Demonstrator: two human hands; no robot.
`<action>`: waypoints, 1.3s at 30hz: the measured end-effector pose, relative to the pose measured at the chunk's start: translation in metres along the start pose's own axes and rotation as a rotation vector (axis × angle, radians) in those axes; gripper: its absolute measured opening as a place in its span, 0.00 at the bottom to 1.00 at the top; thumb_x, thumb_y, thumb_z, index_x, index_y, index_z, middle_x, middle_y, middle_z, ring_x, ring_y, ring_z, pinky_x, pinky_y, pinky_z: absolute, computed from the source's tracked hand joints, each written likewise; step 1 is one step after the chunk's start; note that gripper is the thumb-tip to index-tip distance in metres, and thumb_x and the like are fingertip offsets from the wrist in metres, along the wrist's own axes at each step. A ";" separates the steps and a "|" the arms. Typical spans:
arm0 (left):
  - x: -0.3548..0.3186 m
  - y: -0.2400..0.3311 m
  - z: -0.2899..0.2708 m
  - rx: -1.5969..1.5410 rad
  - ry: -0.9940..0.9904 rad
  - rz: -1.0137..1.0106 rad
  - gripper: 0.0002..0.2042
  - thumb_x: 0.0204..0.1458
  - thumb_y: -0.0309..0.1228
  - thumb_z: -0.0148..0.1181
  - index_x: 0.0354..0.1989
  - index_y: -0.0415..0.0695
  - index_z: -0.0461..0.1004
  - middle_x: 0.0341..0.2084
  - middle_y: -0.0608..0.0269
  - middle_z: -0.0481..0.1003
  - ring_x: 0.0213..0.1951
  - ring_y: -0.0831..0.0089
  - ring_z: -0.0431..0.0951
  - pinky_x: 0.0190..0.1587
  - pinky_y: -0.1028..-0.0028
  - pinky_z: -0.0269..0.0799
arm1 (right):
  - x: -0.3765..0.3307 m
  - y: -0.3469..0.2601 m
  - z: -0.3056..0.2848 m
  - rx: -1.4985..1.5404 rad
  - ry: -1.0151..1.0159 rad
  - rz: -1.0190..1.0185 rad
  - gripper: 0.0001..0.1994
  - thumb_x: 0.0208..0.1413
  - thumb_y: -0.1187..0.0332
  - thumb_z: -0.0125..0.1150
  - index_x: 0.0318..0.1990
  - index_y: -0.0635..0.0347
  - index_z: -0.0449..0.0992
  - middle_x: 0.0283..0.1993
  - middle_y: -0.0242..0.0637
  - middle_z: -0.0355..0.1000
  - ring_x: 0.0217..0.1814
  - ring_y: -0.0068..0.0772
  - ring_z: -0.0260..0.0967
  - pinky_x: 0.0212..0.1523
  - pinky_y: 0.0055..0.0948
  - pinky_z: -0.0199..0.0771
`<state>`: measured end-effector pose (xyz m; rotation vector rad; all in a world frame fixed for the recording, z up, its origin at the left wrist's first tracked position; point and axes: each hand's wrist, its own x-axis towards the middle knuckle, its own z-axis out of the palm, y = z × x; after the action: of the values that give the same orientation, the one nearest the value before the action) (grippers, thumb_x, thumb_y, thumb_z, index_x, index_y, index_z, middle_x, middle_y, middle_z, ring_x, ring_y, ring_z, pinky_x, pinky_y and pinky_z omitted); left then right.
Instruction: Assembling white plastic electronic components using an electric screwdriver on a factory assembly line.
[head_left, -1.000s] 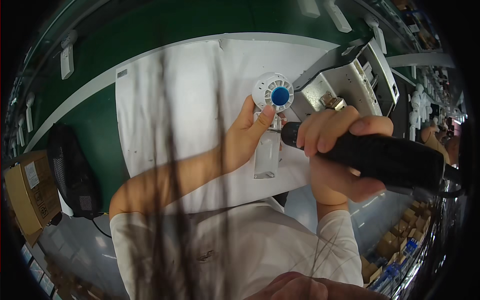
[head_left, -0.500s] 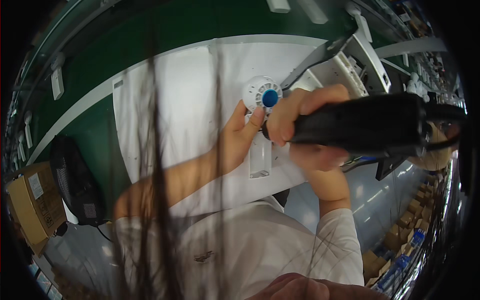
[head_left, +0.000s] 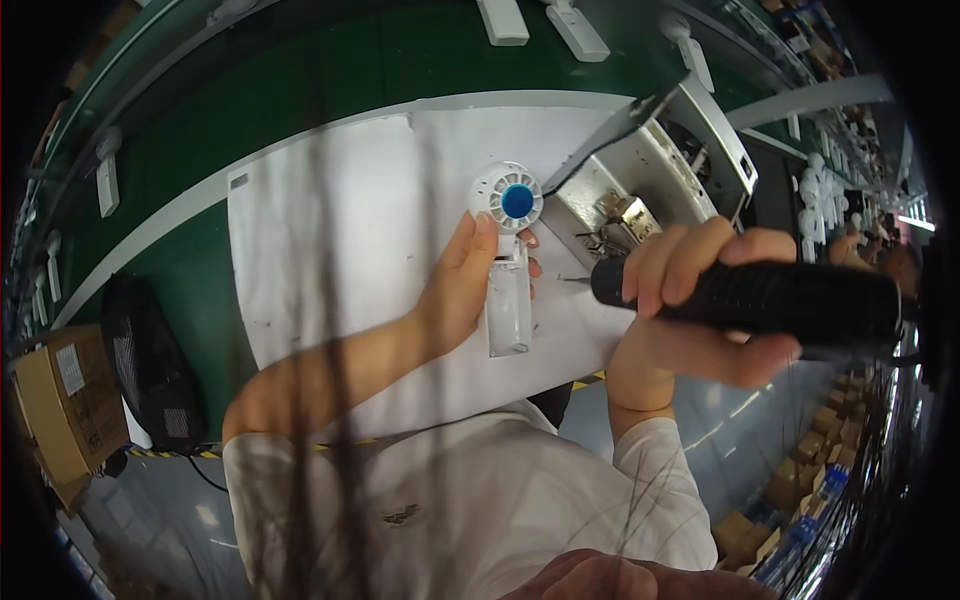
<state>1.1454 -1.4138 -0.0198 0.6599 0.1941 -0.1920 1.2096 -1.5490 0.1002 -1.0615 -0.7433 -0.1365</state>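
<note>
In my left hand (head_left: 455, 285) is a white handheld fan (head_left: 508, 305) with a round slotted head and a blue disc in its middle. The thumb lies just below the head, and the fingertips show on the other side of the neck. The handle has an open, hollow-looking face and points toward me. My right hand (head_left: 690, 300) is wrapped round a black electric screwdriver (head_left: 800, 305). Its thin bit points left at the fan's handle, with a gap between them.
An open metal box (head_left: 640, 165) with a mechanism inside stands right of the fan on the white work surface (head_left: 350, 220). Beyond runs a green belt (head_left: 400, 65) carrying several white fans (head_left: 578, 30). A black mesh bag (head_left: 150, 360) and a carton (head_left: 70, 400) are at left.
My right hand has drawn the screwdriver away from the fan's neck, to the right and toward me. The fan stays in my left hand, its handle now less covered.
</note>
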 end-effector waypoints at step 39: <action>0.149 0.233 -0.182 2.085 1.069 0.525 0.30 0.58 0.39 0.54 0.68 0.46 0.54 0.47 0.41 0.72 0.47 0.46 0.75 0.47 0.53 0.70 | 0.009 0.025 -0.040 -0.705 0.115 -0.262 0.35 0.55 0.32 0.49 0.45 0.61 0.59 0.20 0.38 0.61 0.15 0.28 0.59 0.15 0.27 0.66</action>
<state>1.3234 -1.1377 -0.0594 2.8311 0.8535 0.6489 1.2468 -1.5675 0.0760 -1.6002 -0.7435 -0.7185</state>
